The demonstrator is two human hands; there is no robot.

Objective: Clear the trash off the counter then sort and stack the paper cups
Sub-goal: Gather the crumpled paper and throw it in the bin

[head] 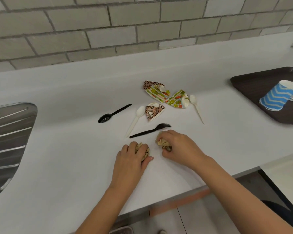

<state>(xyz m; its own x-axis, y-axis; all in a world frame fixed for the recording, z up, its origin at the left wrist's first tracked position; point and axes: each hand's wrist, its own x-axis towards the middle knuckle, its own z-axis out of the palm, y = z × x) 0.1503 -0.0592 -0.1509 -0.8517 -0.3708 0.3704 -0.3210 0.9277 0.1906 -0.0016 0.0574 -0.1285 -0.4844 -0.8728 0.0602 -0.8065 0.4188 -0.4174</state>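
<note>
The trash in hand is two wads of crumpled brown paper, one under each palm at the near side of the mess. The left hand (131, 159) lies over the left wad (144, 152), fingers curled round its far side and thumb tucked under, so paper shows only in the gap between them. The right hand (178, 146) clamps the right wad (164, 144), fingers bent tight over the top, with creased paper bulging out by the thumb. Both look like gathering grips, since soft, springy paper probably needs squeezing to stay compact when carried.

Just beyond the right fingertips lies a black plastic fork (150, 131), its handle running toward the left fingers. Farther out are a white spoon (136, 119) and, off to the left, a black slotted spoon (113, 114), all thin and glossy. Past them lie three crushed cups, flattened and creased: a leopard-print cup (153, 113) nearest, then two vegetable-print cups (157, 94), with a second white spoon (195, 107) beside them.

Well to the right of the right hand, a dark brown tray (250, 85) holds an intact blue zigzag cup (276, 97), apparently kept apart for stacking. The counter (66, 157) is smooth and white.
</note>
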